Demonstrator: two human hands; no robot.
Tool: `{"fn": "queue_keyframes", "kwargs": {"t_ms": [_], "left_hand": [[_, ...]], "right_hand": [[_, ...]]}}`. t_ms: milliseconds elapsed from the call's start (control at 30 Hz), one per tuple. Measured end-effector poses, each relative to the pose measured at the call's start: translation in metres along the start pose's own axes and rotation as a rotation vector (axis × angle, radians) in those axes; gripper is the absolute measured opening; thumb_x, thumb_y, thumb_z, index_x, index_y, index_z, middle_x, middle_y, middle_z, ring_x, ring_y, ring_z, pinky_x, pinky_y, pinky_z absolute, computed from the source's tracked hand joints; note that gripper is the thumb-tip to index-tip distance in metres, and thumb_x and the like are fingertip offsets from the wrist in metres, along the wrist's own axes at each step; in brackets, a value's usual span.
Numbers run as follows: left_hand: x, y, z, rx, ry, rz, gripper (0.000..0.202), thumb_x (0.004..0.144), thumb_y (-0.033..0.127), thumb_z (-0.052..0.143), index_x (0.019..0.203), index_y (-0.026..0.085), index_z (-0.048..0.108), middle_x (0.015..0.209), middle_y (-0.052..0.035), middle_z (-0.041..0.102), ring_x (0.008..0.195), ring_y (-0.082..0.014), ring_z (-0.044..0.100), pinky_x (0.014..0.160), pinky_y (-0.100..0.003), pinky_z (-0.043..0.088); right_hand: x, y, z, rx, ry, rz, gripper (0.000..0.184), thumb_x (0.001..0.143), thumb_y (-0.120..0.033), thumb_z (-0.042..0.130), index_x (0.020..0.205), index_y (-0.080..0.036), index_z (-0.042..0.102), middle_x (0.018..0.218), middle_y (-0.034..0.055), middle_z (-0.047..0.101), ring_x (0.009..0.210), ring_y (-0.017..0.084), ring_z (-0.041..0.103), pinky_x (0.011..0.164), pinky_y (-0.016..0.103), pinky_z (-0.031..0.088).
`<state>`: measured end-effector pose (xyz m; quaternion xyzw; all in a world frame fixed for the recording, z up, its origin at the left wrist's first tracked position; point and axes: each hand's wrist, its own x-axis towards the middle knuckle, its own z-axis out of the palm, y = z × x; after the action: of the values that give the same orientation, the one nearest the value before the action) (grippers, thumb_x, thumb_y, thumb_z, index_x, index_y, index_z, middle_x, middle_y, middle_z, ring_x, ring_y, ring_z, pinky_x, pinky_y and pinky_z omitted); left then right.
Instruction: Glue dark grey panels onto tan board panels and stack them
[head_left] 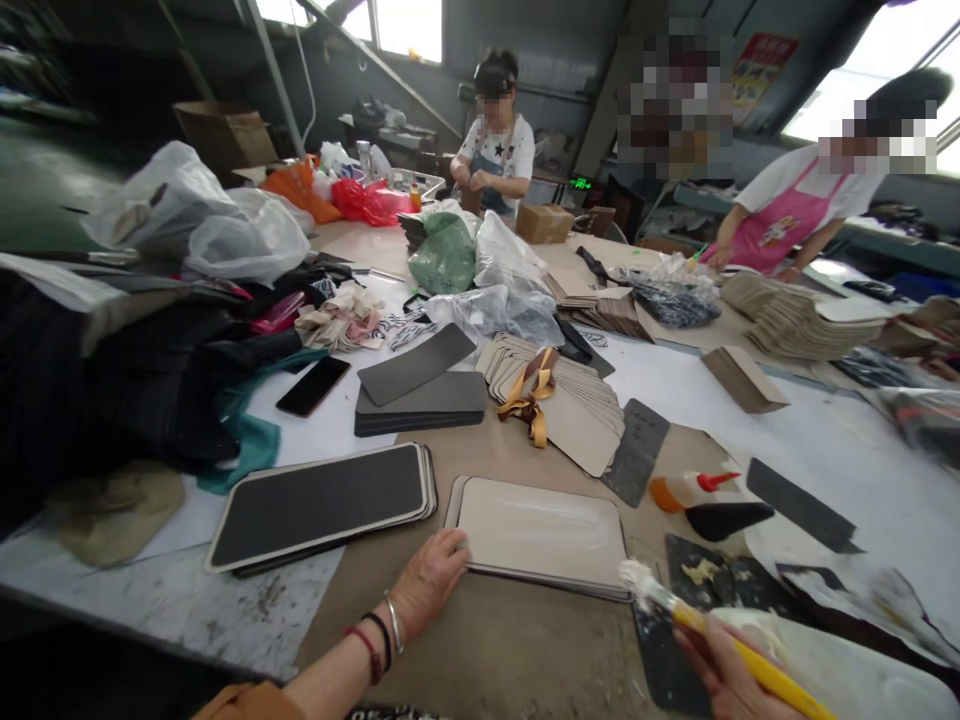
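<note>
A stack of beige rectangular panels with rounded corners point(540, 520) lies in front of me, its top face shiny and wet-looking. My left hand point(431, 580) is closed at the stack's left end, fingertips pressed on the panel edge; its thumb is hard to make out. A yellow-handled brush point(686, 612) is gripped in my right hand point(724, 665), and its bristles, coated in white paste, touch or nearly touch the right end of the stack. Left of my left hand sits another stack, topped by a black panel with a beige border point(322, 505).
Beside my right hand are a whitish plastic container point(847, 660) and a paste-smeared dark board point(720, 575). An orange glue bottle with red tip point(686, 490), fanned beige panels point(577, 410), dark grey pieces point(420, 400) and a phone point(313, 386) lie beyond. Two people work across the table.
</note>
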<state>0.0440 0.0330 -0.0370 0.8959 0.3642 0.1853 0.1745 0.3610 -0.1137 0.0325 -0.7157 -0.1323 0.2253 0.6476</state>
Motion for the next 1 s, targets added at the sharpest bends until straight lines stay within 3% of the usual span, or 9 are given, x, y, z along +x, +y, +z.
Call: {"fn": "queue_keyframes", "kwargs": {"t_ms": [100,167,233,333,433,600,833,1000], "left_hand": [[0.001,-0.002,0.0,-0.045,0.008,0.0,0.02,0.073,0.002,0.056,0.086,0.017,0.06,0.098,-0.0062,0.059,0.097,-0.0194,0.055,0.084,-0.034,0.052],[0.001,-0.003,0.0,-0.062,0.016,0.003,0.019,0.074,0.002,0.055,0.085,0.017,0.06,0.097,-0.0062,0.059,0.095,-0.0192,0.055,0.082,-0.034,0.052],[0.001,-0.004,0.0,-0.069,0.023,0.005,0.018,0.075,0.003,0.054,0.085,0.017,0.059,0.096,-0.006,0.059,0.093,-0.0191,0.055,0.08,-0.033,0.052],[0.002,-0.004,0.0,-0.072,0.043,0.016,0.016,0.078,0.004,0.051,0.083,0.017,0.058,0.093,-0.0055,0.059,0.091,-0.0185,0.054,0.078,-0.032,0.052],[0.002,-0.005,0.0,-0.093,0.062,0.024,0.016,0.08,0.006,0.047,0.082,0.018,0.057,0.089,-0.0047,0.058,0.089,-0.0175,0.054,0.076,-0.031,0.051],[0.003,-0.005,-0.002,-0.145,0.034,0.0,0.018,0.08,0.005,0.047,0.084,0.02,0.056,0.089,-0.0037,0.056,0.09,-0.0171,0.054,0.078,-0.032,0.05],[0.006,-0.005,-0.001,-0.082,-0.05,0.003,0.022,0.077,0.004,0.051,0.091,0.021,0.055,0.09,-0.0028,0.058,0.089,-0.0185,0.054,0.078,-0.034,0.051],[0.003,-0.011,0.005,-0.042,0.05,0.072,0.022,0.082,0.008,0.047,0.095,0.022,0.058,0.092,-0.0035,0.06,0.089,-0.018,0.057,0.078,-0.032,0.052]], "right_hand": [[-0.033,0.003,0.083,-0.024,-0.22,0.072,0.037,0.057,-0.043,0.075,0.08,-0.017,0.062,0.078,0.0038,0.067,0.071,0.022,0.065,0.065,0.032,0.057],[-0.047,0.01,0.128,-0.097,-0.358,0.065,0.036,0.062,-0.045,0.072,0.081,-0.017,0.062,0.078,0.0031,0.067,0.071,0.021,0.065,0.068,0.032,0.056],[-0.055,0.017,0.16,-0.158,-0.461,0.02,0.034,0.066,-0.046,0.068,0.081,-0.016,0.062,0.077,0.0029,0.066,0.071,0.02,0.064,0.068,0.032,0.054],[-0.059,0.026,0.185,-0.22,-0.558,-0.049,0.033,0.07,-0.048,0.064,0.08,-0.017,0.062,0.075,0.0035,0.065,0.067,0.019,0.062,0.066,0.031,0.052],[-0.057,0.029,0.19,-0.293,-0.569,-0.101,0.036,0.071,-0.052,0.061,0.08,-0.017,0.062,0.074,0.0041,0.065,0.067,0.019,0.061,0.064,0.031,0.05],[-0.044,0.019,0.182,-0.439,-0.471,-0.149,0.039,0.072,-0.056,0.057,0.082,-0.018,0.061,0.074,0.0038,0.064,0.069,0.02,0.06,0.067,0.03,0.048],[-0.036,0.019,0.192,-0.435,-0.464,-0.168,0.034,0.074,-0.053,0.057,0.079,-0.019,0.061,0.071,0.003,0.064,0.066,0.019,0.059,0.063,0.028,0.046],[-0.005,0.027,0.161,-0.459,-0.289,-0.184,0.035,0.072,-0.052,0.057,0.078,-0.018,0.061,0.069,0.0036,0.064,0.064,0.019,0.06,0.062,0.029,0.047]]}}
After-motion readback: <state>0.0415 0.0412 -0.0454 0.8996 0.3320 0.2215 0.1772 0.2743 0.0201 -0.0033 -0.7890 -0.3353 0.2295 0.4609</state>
